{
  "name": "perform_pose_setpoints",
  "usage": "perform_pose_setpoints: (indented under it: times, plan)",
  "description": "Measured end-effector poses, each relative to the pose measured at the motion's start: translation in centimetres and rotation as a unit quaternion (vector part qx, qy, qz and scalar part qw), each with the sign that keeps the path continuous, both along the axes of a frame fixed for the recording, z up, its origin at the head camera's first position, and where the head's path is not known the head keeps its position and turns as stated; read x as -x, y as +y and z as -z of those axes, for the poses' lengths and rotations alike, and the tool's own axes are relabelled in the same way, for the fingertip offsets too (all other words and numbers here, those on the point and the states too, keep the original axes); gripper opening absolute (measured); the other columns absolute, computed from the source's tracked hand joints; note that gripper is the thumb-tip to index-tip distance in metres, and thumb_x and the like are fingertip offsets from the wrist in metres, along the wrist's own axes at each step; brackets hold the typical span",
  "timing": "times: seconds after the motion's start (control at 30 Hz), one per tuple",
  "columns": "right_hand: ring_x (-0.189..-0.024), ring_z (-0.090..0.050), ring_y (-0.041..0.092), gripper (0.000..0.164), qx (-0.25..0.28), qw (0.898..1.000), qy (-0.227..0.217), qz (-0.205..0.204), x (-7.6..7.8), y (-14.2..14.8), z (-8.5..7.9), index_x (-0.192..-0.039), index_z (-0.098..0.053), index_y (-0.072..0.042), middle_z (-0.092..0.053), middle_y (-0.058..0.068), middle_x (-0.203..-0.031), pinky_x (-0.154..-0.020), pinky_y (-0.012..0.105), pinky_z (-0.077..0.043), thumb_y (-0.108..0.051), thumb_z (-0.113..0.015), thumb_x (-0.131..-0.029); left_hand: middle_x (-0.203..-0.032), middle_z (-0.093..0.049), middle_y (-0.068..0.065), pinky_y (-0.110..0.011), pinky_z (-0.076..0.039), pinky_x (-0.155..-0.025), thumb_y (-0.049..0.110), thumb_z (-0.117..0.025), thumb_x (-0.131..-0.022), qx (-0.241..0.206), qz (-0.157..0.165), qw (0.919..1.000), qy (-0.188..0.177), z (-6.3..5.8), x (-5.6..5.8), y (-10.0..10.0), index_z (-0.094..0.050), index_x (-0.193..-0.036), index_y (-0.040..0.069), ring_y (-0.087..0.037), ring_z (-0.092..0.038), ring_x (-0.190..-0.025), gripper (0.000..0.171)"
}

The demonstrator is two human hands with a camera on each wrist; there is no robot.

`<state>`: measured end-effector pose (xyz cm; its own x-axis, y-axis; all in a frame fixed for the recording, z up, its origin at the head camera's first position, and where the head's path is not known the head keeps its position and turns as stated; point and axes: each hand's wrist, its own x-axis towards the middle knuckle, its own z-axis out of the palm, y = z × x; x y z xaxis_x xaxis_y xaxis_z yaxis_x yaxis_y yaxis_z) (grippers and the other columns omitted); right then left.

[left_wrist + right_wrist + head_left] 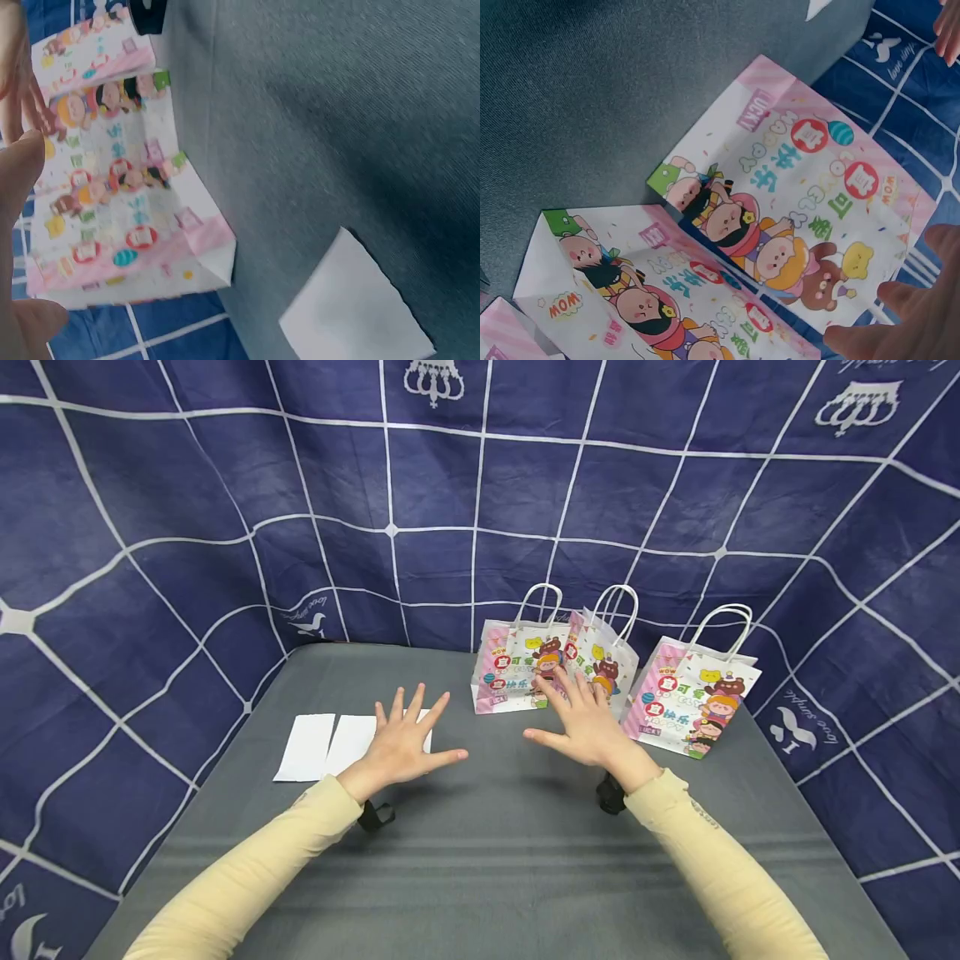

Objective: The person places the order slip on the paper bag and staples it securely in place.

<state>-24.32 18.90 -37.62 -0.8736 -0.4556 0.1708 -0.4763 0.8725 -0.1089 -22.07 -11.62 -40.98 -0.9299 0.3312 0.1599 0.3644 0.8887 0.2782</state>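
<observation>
Both hands are spread with straight fingers and hold nothing. My left hand hovers over white paper pieces on the left of the table, partly hiding them. My right hand is held in front of three paper gift bags, its fingers overlapping the left bag and the middle bag in the head view. The right bag stands beside that hand. All three bags carry cartoon figures, pink stripes and white looped handles. One white paper piece also shows in the left wrist view.
A grey cloth-covered table stretches below both arms. Dark blue curtains with a white grid hang behind it and along both sides. The bags stand close together near the back curtain. Black straps circle the wrists.
</observation>
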Motion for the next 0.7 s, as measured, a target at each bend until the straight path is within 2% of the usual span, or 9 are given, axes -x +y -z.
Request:
perform_pose_setpoints:
  times: [0.13, 0.3, 0.53, 0.7]
  plan:
    - [-0.138, -0.013, 0.042, 0.088, 0.017, 1.000, 0.010, -0.003, 0.6, 0.3, 0.0, -0.151, -0.018, -0.024, -0.015, 0.015, -0.154, -0.103, 0.065, -0.016, -0.071, -0.046, -0.082, -0.154, -0.010, -0.018, -0.068, -0.004, -0.102, 0.077, -0.048, -0.076, -0.009, -0.007, 0.9999, -0.012, 0.3, 0.5, -1.0, -0.021, -0.150, 0.024, -0.049, -0.005, -0.136, 0.095]
    - [-0.137, -0.018, 0.039, 0.087, 0.048, 0.999, 0.002, 0.001, 1.4, 0.6, -0.1, -0.150, -0.020, -0.021, -0.017, 0.017, -0.153, -0.102, 0.062, -0.022, -0.068, -0.049, -0.084, -0.155, -0.004, -0.019, -0.065, -0.005, -0.104, 0.072, -0.052, -0.079, -0.029, -0.004, 0.9990, -0.035, 0.9, 1.1, -2.4, -0.019, -0.151, 0.021, -0.045, -0.002, -0.138, 0.094]
    - [-0.124, -0.037, 0.047, 0.085, 0.083, 0.996, -0.005, 0.008, 2.8, 0.5, -0.3, -0.149, -0.021, -0.015, -0.017, 0.020, -0.152, -0.095, 0.062, -0.032, -0.063, -0.050, -0.086, -0.154, -0.003, -0.023, -0.063, -0.005, -0.106, 0.065, -0.057, -0.081, -0.069, -0.010, 0.9946, -0.077, 2.0, 1.7, -3.7, -0.014, -0.151, 0.016, -0.043, -0.001, -0.139, 0.096]
    - [-0.127, -0.035, 0.046, 0.085, 0.118, 0.992, -0.022, 0.024, 3.7, 0.2, -0.3, -0.150, -0.018, -0.018, -0.015, 0.018, -0.153, -0.095, 0.060, -0.035, -0.065, -0.049, -0.086, -0.153, -0.003, -0.024, -0.060, -0.009, -0.107, 0.060, -0.059, -0.082, -0.098, -0.015, 0.9908, -0.092, 3.1, 2.7, -4.5, -0.012, -0.152, 0.015, -0.045, -0.003, -0.138, 0.096]
